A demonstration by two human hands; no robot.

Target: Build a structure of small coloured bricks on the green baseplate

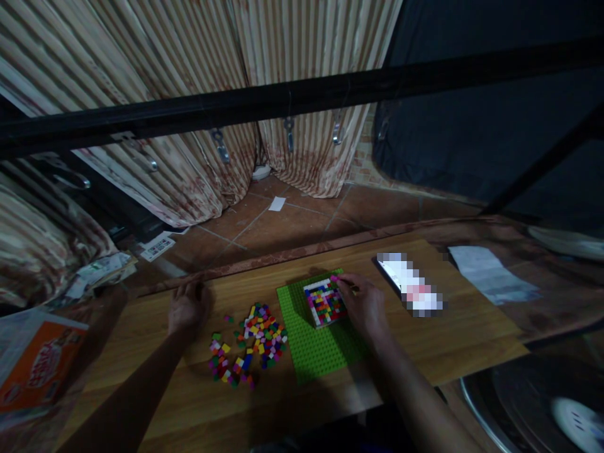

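My right hand (365, 306) reaches over the green studded baseplate (302, 352), its thumb and finger pinching a small magenta toy brick (335, 278). The brick is at the far right corner of a square brick build (325, 303) with a white border and a multicoloured inside. Whether the brick touches the build I cannot tell. My left hand (189, 307) rests near the table's far edge, fingers loosely bent and partly in shadow, with no object visible in it. Between that hand and the baseplate lies a scattered pile of small coloured bricks (267, 333).
A phone with a lit, blurred screen (408, 283) lies right of the baseplate on the wooden table (472, 333). Beyond it is a white paper sheet (491, 274). An orange package (42, 365) sits at the left. A dark bar with hooks (283, 100) crosses before striped curtains.
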